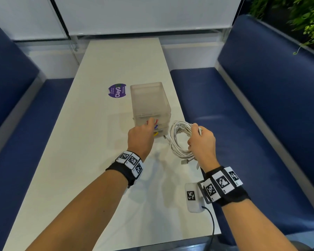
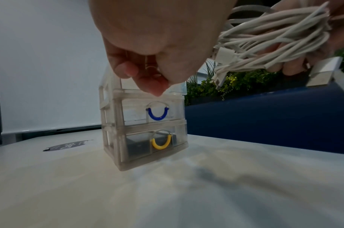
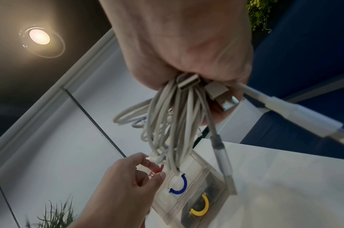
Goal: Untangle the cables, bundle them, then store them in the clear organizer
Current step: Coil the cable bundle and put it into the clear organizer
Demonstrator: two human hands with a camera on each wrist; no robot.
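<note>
The clear organizer [image 1: 149, 102] stands on the white table [image 1: 76, 160], three drawers stacked. My left hand [image 1: 151, 122] reaches to its top drawer, thumb and fingers pinching the red handle [image 3: 159, 169]. Below it the blue handle [image 2: 158, 115] and the yellow handle [image 2: 160, 144] hang free; the bottom drawer holds something dark. To the right of the organizer my right hand [image 1: 198, 136] grips a coiled bundle of white cables [image 1: 178, 140] above the table, several plugs sticking out of the fist [image 3: 188, 81]. The top drawer's front is hidden by my left fingers [image 2: 147, 80].
A purple round sticker [image 1: 117, 91] lies left of the organizer. A small white tagged box [image 1: 193, 197] with a black lead sits near the table's front right edge. Blue benches [image 1: 243, 124] flank the table; plants [image 1: 308, 20] stand at the far right.
</note>
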